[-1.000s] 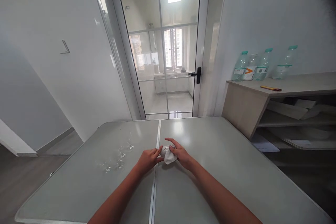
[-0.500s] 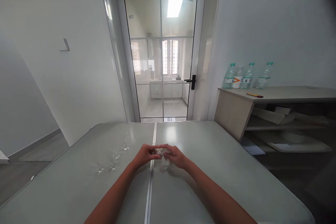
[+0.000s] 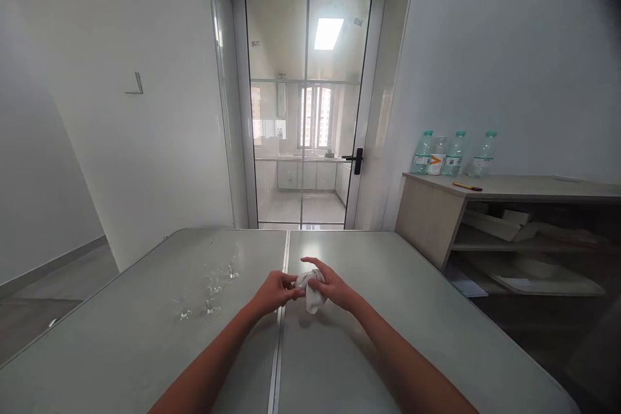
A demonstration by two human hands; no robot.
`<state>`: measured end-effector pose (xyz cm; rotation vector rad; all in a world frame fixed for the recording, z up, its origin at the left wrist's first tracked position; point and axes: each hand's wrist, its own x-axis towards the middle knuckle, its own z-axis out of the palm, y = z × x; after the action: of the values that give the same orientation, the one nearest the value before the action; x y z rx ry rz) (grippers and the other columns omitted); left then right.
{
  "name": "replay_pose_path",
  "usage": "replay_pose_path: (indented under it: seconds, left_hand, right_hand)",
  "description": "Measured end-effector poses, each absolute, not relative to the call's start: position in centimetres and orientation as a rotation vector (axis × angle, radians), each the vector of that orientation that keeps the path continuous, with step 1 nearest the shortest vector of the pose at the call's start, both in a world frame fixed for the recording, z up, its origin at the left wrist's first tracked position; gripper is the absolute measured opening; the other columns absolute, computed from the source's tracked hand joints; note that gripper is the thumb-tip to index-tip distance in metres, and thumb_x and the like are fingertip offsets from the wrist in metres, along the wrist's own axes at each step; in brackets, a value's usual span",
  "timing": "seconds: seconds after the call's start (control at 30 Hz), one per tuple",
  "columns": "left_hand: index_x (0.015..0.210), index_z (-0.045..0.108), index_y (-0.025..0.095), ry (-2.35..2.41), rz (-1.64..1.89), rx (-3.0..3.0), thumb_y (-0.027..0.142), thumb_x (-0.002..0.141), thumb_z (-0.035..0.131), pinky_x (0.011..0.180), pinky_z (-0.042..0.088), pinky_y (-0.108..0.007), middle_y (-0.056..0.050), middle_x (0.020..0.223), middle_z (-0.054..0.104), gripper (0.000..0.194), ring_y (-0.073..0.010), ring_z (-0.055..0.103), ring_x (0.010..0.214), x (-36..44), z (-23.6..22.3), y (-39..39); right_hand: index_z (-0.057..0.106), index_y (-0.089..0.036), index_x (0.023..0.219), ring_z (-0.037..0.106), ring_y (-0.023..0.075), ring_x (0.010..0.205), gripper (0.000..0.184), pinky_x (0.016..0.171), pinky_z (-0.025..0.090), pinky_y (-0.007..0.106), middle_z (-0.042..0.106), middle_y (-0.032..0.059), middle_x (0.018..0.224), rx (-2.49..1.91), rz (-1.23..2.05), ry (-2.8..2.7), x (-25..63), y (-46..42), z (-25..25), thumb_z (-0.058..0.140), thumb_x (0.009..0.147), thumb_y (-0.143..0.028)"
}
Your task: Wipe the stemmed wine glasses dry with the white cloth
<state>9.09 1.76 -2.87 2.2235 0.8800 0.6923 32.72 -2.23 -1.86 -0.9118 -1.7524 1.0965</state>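
Over the middle of the table, my right hand [image 3: 336, 287] grips a crumpled white cloth [image 3: 315, 299], its index finger stretched out above it. My left hand [image 3: 273, 291] is closed in a pinch at the cloth's left edge. A small clear object seems to sit between the fingertips and the cloth, mostly hidden, so its kind cannot be told. To the left, several small clear glass pieces [image 3: 211, 305] stand on the grey table [image 3: 145, 349], their outlines faint.
A metal seam [image 3: 275, 356] splits the table. A wooden shelf unit [image 3: 431, 213] at right carries several clear bottles [image 3: 454, 158] with green caps and a yellow-red cutter-like tool [image 3: 467, 187]. Behind the table is a glazed door [image 3: 303, 110] with a black handle [image 3: 358, 160].
My right index finger has lifted away from the left hand and the cloth shows more fully. The hands have parted slightly at the top. The camera view has tilted up a little.
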Motion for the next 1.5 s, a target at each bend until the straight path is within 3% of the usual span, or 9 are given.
replay_pose_path:
  seconds: [0.1, 0.2, 0.37, 0.53, 0.73, 0.83, 0.93, 1.2, 1.5]
  left_hand:
    - [0.077, 0.073, 0.013, 0.725, 0.533, 1.814, 0.07, 0.089, 0.056, 0.044, 0.028, -0.025, -0.004, 0.065, 0.066, 0.061, -0.0072, 0.036, 0.041, 8.2, -2.3, 2.0]
    - [0.068, 0.069, 0.013, 0.706, 0.541, 1.773, 0.071, 0.088, 0.057, 0.045, 0.028, -0.025, -0.002, 0.057, 0.06, 0.062, -0.0073, 0.036, 0.041, 7.9, -2.7, 2.3]
    - [0.122, 0.074, 0.019, 0.963, 0.969, 2.484, 0.054, 0.085, 0.073, 0.062, 0.04, -0.025, -0.002, 0.071, 0.071, 0.051, -0.0151, 0.06, 0.062, 8.8, -4.6, 2.5]
    - [0.14, 0.063, 0.017, 1.089, 0.797, 2.907, 0.043, 0.092, 0.069, 0.064, 0.044, -0.028, -0.011, 0.091, 0.079, 0.055, -0.0219, 0.07, 0.073, 9.2, -5.4, 2.6]
    - [0.104, 0.078, 0.017, 0.913, 0.804, 2.279, 0.053, 0.086, 0.07, 0.059, 0.04, -0.025, -0.002, 0.07, 0.07, 0.041, -0.0141, 0.058, 0.058, 9.5, -4.0, 1.7]
    - [0.078, 0.073, 0.011, 0.688, 0.611, 1.843, 0.066, 0.087, 0.062, 0.047, 0.031, -0.024, -0.003, 0.062, 0.063, 0.056, -0.0084, 0.041, 0.044, 8.7, -3.4, 2.1]
    - [0.065, 0.066, 0.012, 0.616, 0.552, 1.736, 0.072, 0.086, 0.058, 0.044, 0.026, -0.024, -0.004, 0.058, 0.059, 0.064, -0.0067, 0.034, 0.041, 7.8, -3.3, 2.5]
    - [0.098, 0.076, 0.016, 0.923, 0.979, 2.356, 0.051, 0.091, 0.065, 0.06, 0.035, -0.023, 0.003, 0.059, 0.058, 0.037, -0.0106, 0.045, 0.055, 9.5, -4.8, 2.1]
    - [0.137, 0.065, 0.022, 1.13, 1.066, 2.481, 0.038, 0.093, 0.067, 0.07, 0.048, -0.026, -0.001, 0.08, 0.076, 0.047, -0.0155, 0.065, 0.068, 10.0, -6.9, 3.3]
  right_hand:
    - [0.048, -0.03, 0.152, 0.049, 0.0153, 0.07, 0.069, 0.069, 0.041, 0.027, 0.059, -0.0035, 0.082, -0.885, 0.897, -2.086, 32.9, -3.1, -1.0, 0.071, 0.087, -0.031]
    - [0.052, -0.03, 0.149, 0.045, 0.0139, 0.064, 0.064, 0.064, 0.038, 0.026, 0.057, -0.0047, 0.076, -0.906, 0.843, -2.15, 32.7, -3.1, -0.9, 0.069, 0.088, -0.027]
    - [0.07, -0.022, 0.123, 0.056, 0.018, 0.08, 0.039, 0.072, 0.044, 0.029, 0.067, 0.0036, 0.097, -0.778, 1.06, -1.813, 32.2, -2.0, -1.9, 0.066, 0.092, -0.045]
    - [0.062, -0.024, 0.132, 0.057, 0.0176, 0.074, 0.056, 0.065, 0.043, 0.027, 0.065, 0.0014, 0.089, -0.938, 1.354, -1.431, 31.9, -1.7, -2.5, 0.075, 0.083, -0.049]
    - [0.062, -0.026, 0.133, 0.055, 0.0172, 0.074, 0.051, 0.068, 0.045, 0.028, 0.063, 0.0, 0.089, -1.045, 1.07, -1.683, 32.2, -2.2, -2.0, 0.072, 0.087, -0.046]
    - [0.061, -0.029, 0.137, 0.053, 0.0166, 0.071, 0.051, 0.069, 0.044, 0.028, 0.064, -0.0017, 0.085, -0.931, 0.859, -2.019, 32.3, -3.0, -1.0, 0.07, 0.087, -0.034]
    - [0.064, -0.032, 0.137, 0.057, 0.0195, 0.08, 0.055, 0.076, 0.044, 0.031, 0.07, 0.0009, 0.099, -0.849, 0.71, -2.218, 32.1, -3.7, -0.4, 0.071, 0.083, -0.023]
    - [0.067, -0.022, 0.123, 0.055, 0.0171, 0.072, 0.039, 0.068, 0.043, 0.029, 0.066, 0.0008, 0.088, -0.849, 0.969, -1.738, 31.8, -2.0, -1.9, 0.07, 0.087, -0.036]
    - [0.063, -0.021, 0.12, 0.054, 0.0171, 0.07, 0.047, 0.064, 0.044, 0.028, 0.06, -0.001, 0.082, -0.97, 0.963, -1.317, 31.1, -0.5, -3.7, 0.074, 0.081, -0.045]
